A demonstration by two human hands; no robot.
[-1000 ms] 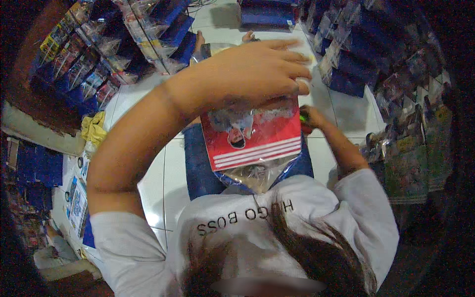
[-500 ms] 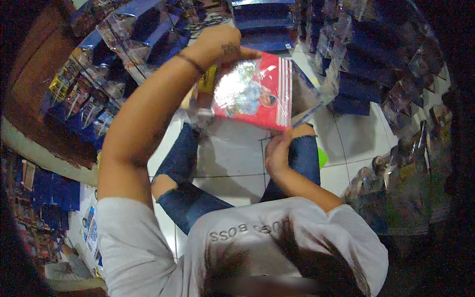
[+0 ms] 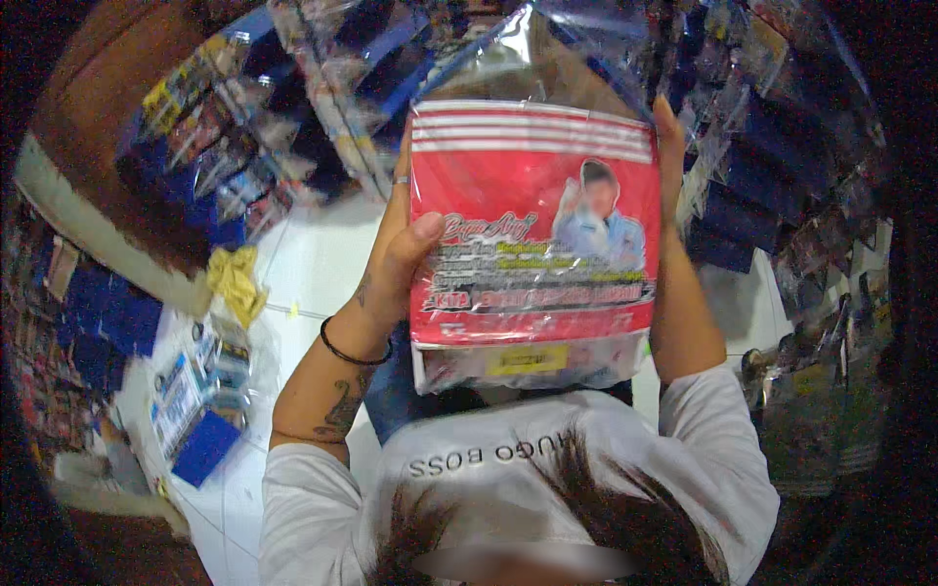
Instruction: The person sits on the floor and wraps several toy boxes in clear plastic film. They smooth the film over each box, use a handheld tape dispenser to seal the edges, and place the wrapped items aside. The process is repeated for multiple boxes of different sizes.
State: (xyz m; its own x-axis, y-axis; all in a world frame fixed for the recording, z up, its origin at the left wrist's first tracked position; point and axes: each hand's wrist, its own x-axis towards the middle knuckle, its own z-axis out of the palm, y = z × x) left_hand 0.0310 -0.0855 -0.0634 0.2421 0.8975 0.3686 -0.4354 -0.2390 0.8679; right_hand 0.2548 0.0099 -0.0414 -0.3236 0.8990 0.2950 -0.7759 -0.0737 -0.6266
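Observation:
A clear plastic bag holding a red printed sheet (image 3: 532,195) is raised in front of my chest. The sheet has white stripes across its top edge, a small picture of a person and lines of print; a yellow label shows near the lower end. My left hand (image 3: 396,259) grips the left edge, thumb on the front face and fingers hidden behind. Along the right edge lies my right hand (image 3: 670,146), its thumb upright beside the bag and its other fingers out of sight. Loose clear plastic rises to a peak above the sheet.
Racks of small packages (image 3: 186,127) line the left side, and dark blue shelving (image 3: 718,205) stands at the right. Crumpled yellow material (image 3: 234,281) and a blue flat item (image 3: 202,447) lie on the white tiles (image 3: 337,249). Clear-wrapped goods (image 3: 811,366) crowd the lower right.
The bag has been turned upright and brought closer, so the red sheet faces me. My left hand has come down to its left edge, and my right hand has risen along the right edge.

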